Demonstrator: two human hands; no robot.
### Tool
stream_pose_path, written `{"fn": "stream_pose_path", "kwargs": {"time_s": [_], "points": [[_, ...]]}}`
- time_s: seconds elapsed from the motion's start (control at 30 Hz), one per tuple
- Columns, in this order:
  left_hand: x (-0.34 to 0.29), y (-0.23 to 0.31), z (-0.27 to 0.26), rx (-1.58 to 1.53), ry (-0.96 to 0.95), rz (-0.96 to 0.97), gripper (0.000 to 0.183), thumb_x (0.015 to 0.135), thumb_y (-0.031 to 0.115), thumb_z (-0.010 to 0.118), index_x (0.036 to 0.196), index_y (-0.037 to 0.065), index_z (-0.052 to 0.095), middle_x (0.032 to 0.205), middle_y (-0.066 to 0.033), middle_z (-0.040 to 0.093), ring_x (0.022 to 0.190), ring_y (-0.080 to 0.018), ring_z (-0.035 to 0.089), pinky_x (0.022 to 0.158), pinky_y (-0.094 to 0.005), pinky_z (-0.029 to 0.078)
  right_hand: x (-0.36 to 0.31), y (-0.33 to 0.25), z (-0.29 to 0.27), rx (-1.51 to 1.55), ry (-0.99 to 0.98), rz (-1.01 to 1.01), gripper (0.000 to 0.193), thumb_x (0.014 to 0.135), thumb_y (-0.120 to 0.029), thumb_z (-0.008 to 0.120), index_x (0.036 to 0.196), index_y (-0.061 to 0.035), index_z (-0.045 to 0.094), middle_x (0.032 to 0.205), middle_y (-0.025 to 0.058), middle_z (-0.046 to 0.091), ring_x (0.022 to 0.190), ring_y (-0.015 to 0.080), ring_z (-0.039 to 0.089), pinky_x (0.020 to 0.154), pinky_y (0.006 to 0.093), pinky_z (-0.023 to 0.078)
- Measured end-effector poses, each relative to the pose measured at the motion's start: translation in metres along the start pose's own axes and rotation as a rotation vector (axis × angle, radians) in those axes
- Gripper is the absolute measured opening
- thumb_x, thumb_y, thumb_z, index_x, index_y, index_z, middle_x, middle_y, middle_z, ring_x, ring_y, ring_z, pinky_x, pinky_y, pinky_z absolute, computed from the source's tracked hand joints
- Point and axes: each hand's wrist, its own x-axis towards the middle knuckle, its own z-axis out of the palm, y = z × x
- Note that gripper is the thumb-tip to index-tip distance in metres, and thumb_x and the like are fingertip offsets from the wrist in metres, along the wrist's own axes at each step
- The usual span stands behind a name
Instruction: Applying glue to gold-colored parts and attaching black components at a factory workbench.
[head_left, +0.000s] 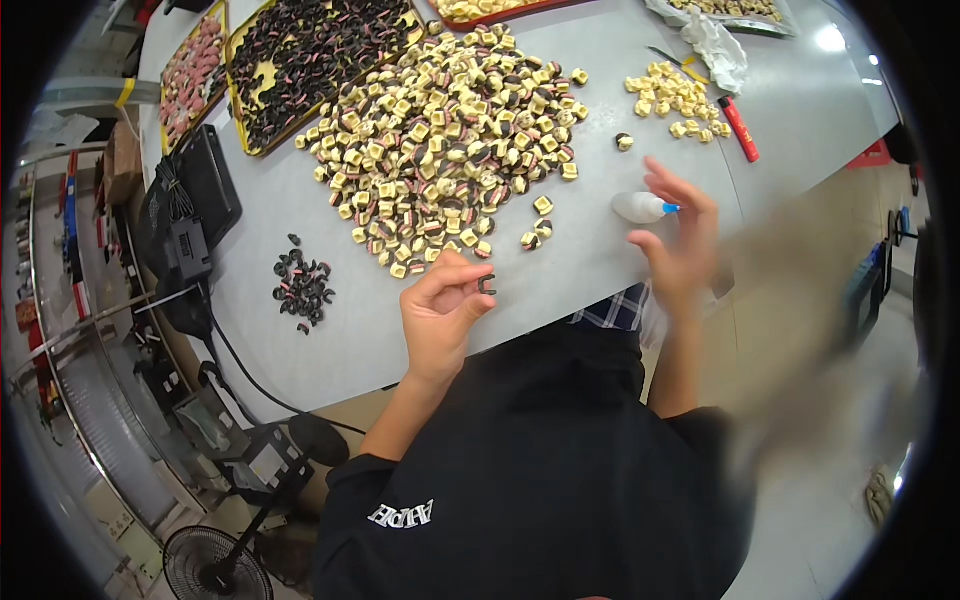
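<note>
My left hand (443, 305) pinches a small black C-shaped piece (487, 285) between thumb and fingertips, just off the near edge of the big pile. My right hand (683, 235) is open, its thumb and fingers spread around the blue tip of a white squeeze bottle (636, 207). Whether any finger touches the bottle I cannot tell. Beyond my left hand spreads a large heap of small cream, black and pink pieces (450, 150). A few loose ones (543, 205) lie between the heap and the bottle. Left of my left hand is a small pile of black curved pieces (302, 288).
Trays of dark pieces (300, 65) and pink pieces (195, 75) stand at the far left. A cream cluster (665, 90), a red tube (740, 130) and crumpled white plastic (715, 50) lie far right. A black device with cables (190, 215) sits at the left edge.
</note>
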Motion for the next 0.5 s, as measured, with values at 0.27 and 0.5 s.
{"fn": "stream_pose_path", "kwargs": {"time_s": [0.27, 0.5], "points": [[-0.002, 0.000, 0.002, -0.006, 0.010, -0.003, 0.025, 0.072, 0.002, 0.072, 0.095, 0.000, 0.064, 0.079, -0.0005, 0.049, 0.074, -0.0100, 0.044, 0.070, -0.0225, 0.039, 0.053, 0.013, -0.031, -0.511, 0.112, -0.101, 0.021, 0.076, -0.002, 0.064, 0.096, -0.0012, 0.058, 0.101, 0.0102, 0.057, 0.088, 0.0185, 0.056, 0.077, 0.0304, 0.045], [-0.002, 0.000, 0.000, 0.021, 0.004, 0.029, 0.025, 0.072, 0.000, 0.072, 0.095, 0.000, 0.064, 0.080, -0.0010, 0.050, 0.074, -0.0100, 0.045, 0.071, -0.0229, 0.040, 0.067, 0.020, -0.029, -0.624, 0.033, -0.142, 0.012, 0.078, -0.003, 0.064, 0.090, -0.0018, 0.063, 0.094, 0.0074, 0.056, 0.090, 0.0178, 0.056, 0.075, 0.0285, 0.046]]}}
